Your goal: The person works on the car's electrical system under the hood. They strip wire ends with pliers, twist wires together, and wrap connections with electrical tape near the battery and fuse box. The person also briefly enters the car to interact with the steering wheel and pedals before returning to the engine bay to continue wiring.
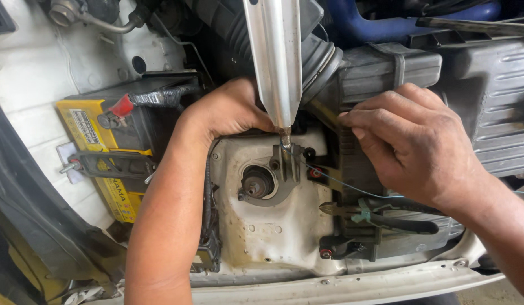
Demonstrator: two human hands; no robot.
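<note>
**Engine bay, strut tower: thin wire being fastened at the silver brace foot**

Head view. Landmark: the silver brace (pixel 277 62), standing down onto the white strut tower (pixel 273 226).

- Thin wire (pixel 341 185): one end is looped at the bracket (pixel 288 161) directly under the brace foot; the rest runs slack to the right of it. The tie is judged started but not drawn tight or trimmed.
- Right hand (pixel 411 144): right of the brace; fingertips pressed together, pinching the wire's upper run.
- Left hand (pixel 231 108): just left of the brace, curled against its foot; what the fingers grip is hidden behind the brace and cannot be told.
- Pliers (pixel 380 217): laid unused below and right of the brace.
- Yellow battery (pixel 112 152): well left.
- Black air-intake housing (pixel 386 70) and ribbed hose (pixel 233 25): close behind the brace, crowding the right hand's room.
</note>
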